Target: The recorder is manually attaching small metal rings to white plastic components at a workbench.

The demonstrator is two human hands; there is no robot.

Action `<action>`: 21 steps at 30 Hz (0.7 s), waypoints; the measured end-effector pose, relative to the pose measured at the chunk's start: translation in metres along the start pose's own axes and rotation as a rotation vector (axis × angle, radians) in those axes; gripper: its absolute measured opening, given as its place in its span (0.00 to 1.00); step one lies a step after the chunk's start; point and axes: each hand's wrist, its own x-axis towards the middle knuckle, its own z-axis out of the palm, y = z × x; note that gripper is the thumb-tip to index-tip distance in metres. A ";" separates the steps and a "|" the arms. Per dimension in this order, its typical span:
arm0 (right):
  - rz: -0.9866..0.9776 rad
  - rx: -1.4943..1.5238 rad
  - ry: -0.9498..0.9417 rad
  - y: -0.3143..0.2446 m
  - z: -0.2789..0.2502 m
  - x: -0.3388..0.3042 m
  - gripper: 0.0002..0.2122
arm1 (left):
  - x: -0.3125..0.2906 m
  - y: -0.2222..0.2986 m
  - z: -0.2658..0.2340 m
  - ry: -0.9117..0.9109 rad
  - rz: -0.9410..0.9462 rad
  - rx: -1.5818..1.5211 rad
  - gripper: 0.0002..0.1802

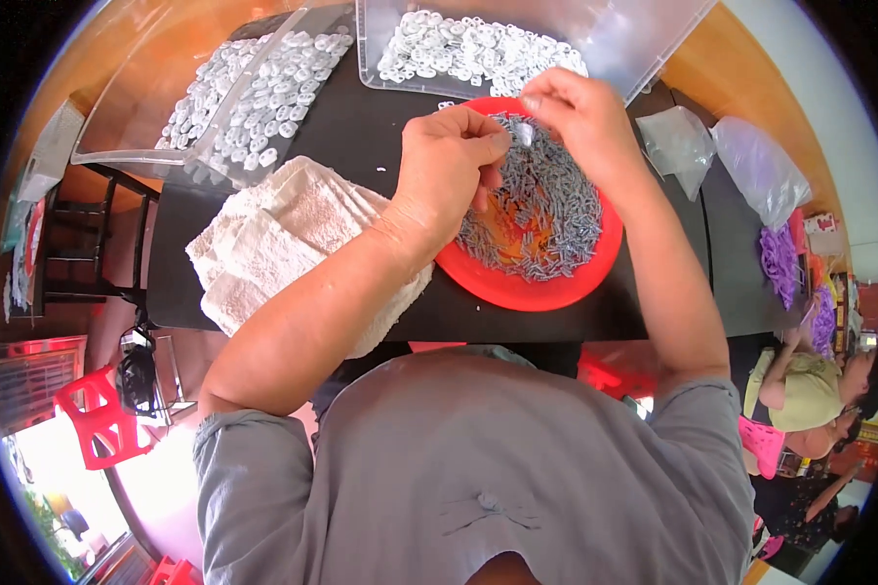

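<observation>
My left hand [447,164] is closed in a pinch above the left rim of a red round basin [480,285]. At its thumb tip is a small white plastic piece [525,134], which it seems to hold. Just to the right my right hand [578,109] is raised over the basin's far edge, thumb and forefinger pressed together. Whatever lies between those fingertips is too small to make out. Many small grey screw-like pieces [556,234] fill the basin, heaped toward its right side, with an orange bottom showing through at the lower left.
Two clear plastic bins [363,58] [117,156] at the far side hold white oval rings. A cream towel [273,234] lies under my left forearm on the black table [351,132]. Plastic bags [761,171] lie at right; a red stool [102,419] stands left. Other people sit at far right.
</observation>
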 end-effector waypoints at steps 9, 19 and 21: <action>-0.158 -0.741 0.072 0.059 -0.021 0.105 0.09 | 0.010 -0.002 -0.007 0.031 0.024 0.055 0.05; -0.310 -0.473 -0.405 -0.018 -0.019 -0.062 0.04 | 0.007 -0.004 -0.008 0.003 0.027 0.049 0.06; -0.298 -0.496 -0.395 -0.014 -0.015 -0.076 0.04 | 0.007 -0.007 -0.008 -0.016 0.016 0.069 0.07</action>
